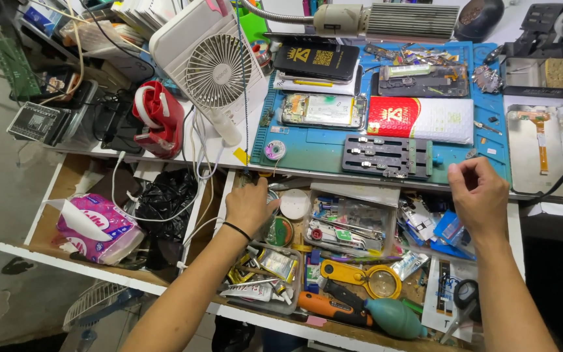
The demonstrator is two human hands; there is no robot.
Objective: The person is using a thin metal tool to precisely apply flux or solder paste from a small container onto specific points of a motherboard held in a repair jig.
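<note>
Blue work mat (pixel 307 153) at upper centre lies beyond the open drawer (pixel 360 254), where the left hand (pixel 249 205) reaches, fingers hidden, grip undeterminable, just left of a round white lid (pixel 294 204), while the right hand (pixel 480 195), fisted on nothing visible, rests at the mat's lower right edge.

Both forearms are bare, with no sleeves in view. A thin black band (pixel 236 231) circles the left wrist, toward 7 o'clock. The right wrist is bare.
</note>
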